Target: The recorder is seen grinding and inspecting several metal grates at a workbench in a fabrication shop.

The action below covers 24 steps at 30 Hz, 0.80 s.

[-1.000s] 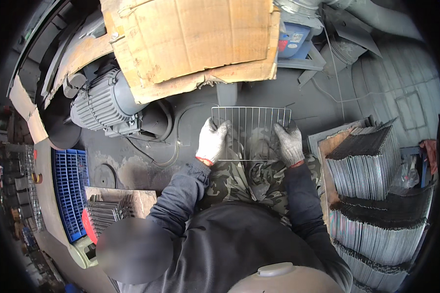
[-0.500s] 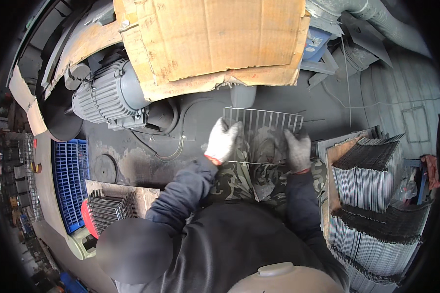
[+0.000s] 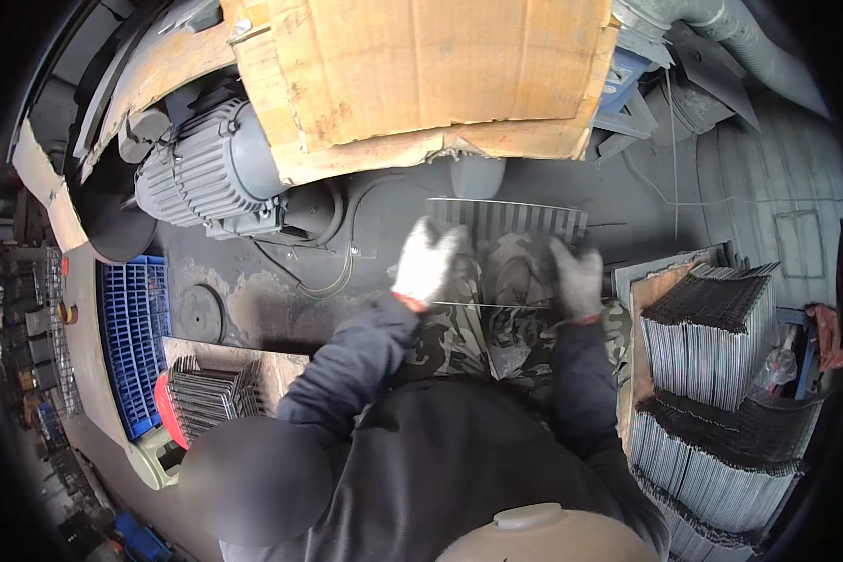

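Note:
A rectangular wire grid panel (image 3: 508, 225) lies flat above my camouflage-clad knees (image 3: 496, 328). My left hand (image 3: 428, 264), in a white work glove, grips its left edge. My right hand (image 3: 577, 278), in a grey glove, grips its right edge. The panel's far side points at a large sheet of brown cardboard (image 3: 421, 75) that covers a machine. Both dark sleeves come up from the lower edge of the view.
A grey electric motor (image 3: 206, 173) sits at the upper left with black cables beside it. Tall stacks of wire grids (image 3: 712, 375) stand at my right. More grids rest in a box (image 3: 211, 398) at my lower left, next to a blue plastic crate (image 3: 133, 328).
The wire panel and both hands sit slightly further from my body, closer to the cardboard. The view has shifted a little, and my grip on both edges is unchanged.

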Motion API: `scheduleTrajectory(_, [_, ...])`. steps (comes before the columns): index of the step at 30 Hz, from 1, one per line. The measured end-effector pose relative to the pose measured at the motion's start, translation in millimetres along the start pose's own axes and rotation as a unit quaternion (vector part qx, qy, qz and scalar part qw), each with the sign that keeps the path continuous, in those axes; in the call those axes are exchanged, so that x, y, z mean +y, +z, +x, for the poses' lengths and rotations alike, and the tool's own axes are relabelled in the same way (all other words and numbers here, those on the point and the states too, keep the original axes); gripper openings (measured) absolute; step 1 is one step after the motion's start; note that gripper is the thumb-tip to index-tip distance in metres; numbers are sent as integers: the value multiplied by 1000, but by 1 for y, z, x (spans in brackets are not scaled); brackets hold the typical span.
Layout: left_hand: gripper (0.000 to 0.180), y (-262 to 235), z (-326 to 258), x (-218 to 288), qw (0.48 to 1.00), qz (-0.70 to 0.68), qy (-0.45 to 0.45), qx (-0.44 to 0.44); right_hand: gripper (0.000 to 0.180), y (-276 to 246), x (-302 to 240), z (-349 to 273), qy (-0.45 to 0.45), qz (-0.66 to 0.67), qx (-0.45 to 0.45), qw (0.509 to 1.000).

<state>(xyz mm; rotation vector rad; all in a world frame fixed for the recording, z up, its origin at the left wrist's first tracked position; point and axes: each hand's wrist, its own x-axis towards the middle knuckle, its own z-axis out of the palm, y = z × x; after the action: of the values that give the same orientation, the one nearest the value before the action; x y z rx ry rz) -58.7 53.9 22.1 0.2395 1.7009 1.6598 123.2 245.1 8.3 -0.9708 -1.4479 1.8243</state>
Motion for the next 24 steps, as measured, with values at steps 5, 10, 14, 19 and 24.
scheduleTrajectory(5, [31,-1,-2,-5,998,10,59,21,20,9,-17,-1,68,-43,-13,997])
scheduleTrajectory(10, [24,-92,4,-37,998,-13,19,61,21,79,38,0,-12,-96,-80,992])
scheduleTrajectory(14, [28,-50,2,-7,1000,-9,-18,20,20,54,-8,-10,17,-15,-45,999])
scheduleTrajectory(19, [35,12,24,-49,978,142,139,59,20,-4,-33,-2,2,-65,-2,998])
scheduleTrajectory(24, [27,-55,-5,-12,999,-15,-22,41,15,58,-3,1,138,-23,-78,987])
